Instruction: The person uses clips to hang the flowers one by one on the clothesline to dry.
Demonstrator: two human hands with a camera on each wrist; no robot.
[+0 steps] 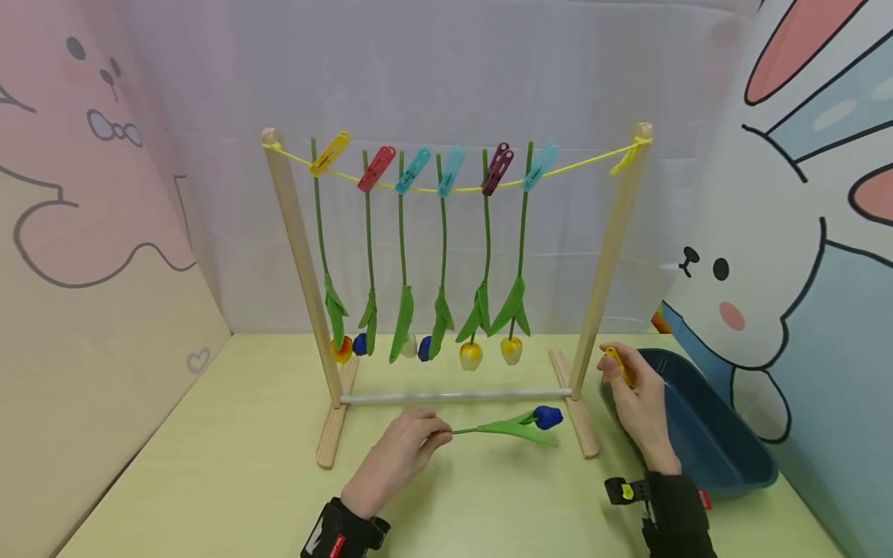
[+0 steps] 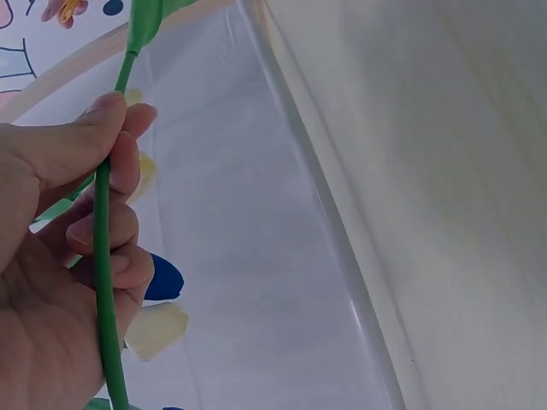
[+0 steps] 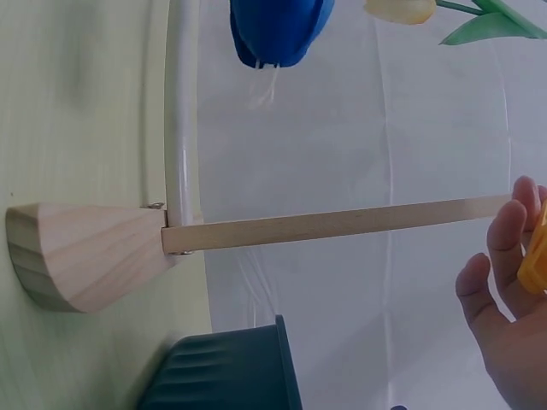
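Observation:
My left hand pinches the green stem of an artificial blue tulip between thumb and fingers. The tulip lies roughly level above the table, its bloom pointing right, in front of the rack. In my right hand is a yellow clothespin, held by thumb and fingers beside the right post, over the edge of a dark teal basin. The right wrist view cuts off part of that clothespin. Several tulips hang upside down from a yellow string, clipped by coloured clothespins.
A wooden rack with a left post, a right post and a white lower bar stands on the pale table. Its feet stick out toward me. Rabbit-printed panels and a white sheet enclose the table.

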